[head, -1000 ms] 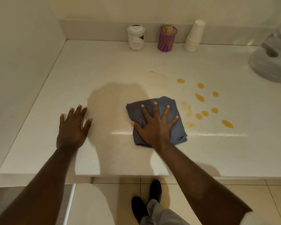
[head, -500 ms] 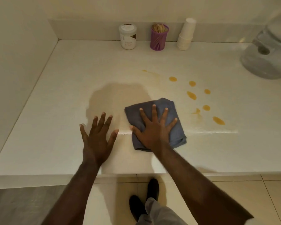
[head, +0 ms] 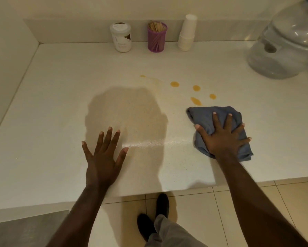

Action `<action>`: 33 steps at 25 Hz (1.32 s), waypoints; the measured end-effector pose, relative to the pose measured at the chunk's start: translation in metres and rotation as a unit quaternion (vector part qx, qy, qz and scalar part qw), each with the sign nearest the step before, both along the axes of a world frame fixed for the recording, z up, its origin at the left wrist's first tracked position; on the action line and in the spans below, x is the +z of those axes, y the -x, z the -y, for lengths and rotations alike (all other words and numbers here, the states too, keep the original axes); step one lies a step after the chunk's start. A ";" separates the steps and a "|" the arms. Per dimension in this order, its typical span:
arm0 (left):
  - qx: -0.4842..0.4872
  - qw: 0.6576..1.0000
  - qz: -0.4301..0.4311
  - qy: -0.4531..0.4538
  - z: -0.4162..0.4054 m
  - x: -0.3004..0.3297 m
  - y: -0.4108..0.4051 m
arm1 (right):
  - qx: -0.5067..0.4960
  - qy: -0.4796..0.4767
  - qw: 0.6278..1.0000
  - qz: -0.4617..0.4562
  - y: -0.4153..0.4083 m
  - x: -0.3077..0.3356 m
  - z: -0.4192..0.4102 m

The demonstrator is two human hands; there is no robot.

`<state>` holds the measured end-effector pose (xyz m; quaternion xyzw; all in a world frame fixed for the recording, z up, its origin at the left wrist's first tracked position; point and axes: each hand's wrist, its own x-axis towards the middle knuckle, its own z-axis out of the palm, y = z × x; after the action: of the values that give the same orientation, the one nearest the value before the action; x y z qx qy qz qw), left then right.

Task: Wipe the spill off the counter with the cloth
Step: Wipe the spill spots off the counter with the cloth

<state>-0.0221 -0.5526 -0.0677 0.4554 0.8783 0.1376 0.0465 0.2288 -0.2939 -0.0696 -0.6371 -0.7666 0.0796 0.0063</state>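
A crumpled blue-grey cloth (head: 201, 116) lies on the white counter (head: 60, 97), right of centre. My right hand (head: 222, 138) presses flat on the cloth with fingers spread. Several amber spill drops (head: 174, 84) sit just beyond the cloth's far edge, with a faint smear (head: 146, 77) to their left. My left hand (head: 103, 155) rests flat on the bare counter near the front edge, fingers apart, holding nothing.
Against the back wall stand a white jar (head: 120, 37), a purple holder of toothpicks (head: 156, 37) and a stack of white paper cups (head: 187, 32). A large clear water bottle (head: 283, 43) lies at the far right. The counter's front edge (head: 185, 188) is close to my arms.
My right hand has slid the cloth to the right over the nearer drops, which no longer show. My left hand stays flat near the front edge.
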 end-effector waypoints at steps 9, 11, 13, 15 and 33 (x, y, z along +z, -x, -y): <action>0.048 0.998 -0.014 -0.031 -0.006 0.001 0.034 | 0.087 0.027 0.996 -0.025 0.083 0.000 -0.036; 0.079 0.996 0.003 -0.035 -0.007 0.002 0.050 | 0.133 -0.001 0.991 -0.007 0.078 -0.006 -0.019; 0.084 0.996 0.000 -0.035 -0.009 0.002 0.061 | 0.116 -0.016 0.993 0.000 0.052 -0.008 -0.027; 0.076 0.997 0.001 -0.033 -0.013 0.003 0.068 | 0.057 -0.006 0.998 -0.009 0.029 -0.004 -0.054; 0.123 0.992 0.018 -0.026 -0.017 0.000 0.124 | 0.061 0.011 0.998 -0.031 0.176 -0.009 -0.132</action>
<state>-0.1460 -0.5351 -0.0672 0.3424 0.9228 0.1735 0.0334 0.0528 -0.1623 -0.0781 -0.5865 -0.8026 0.1074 0.0181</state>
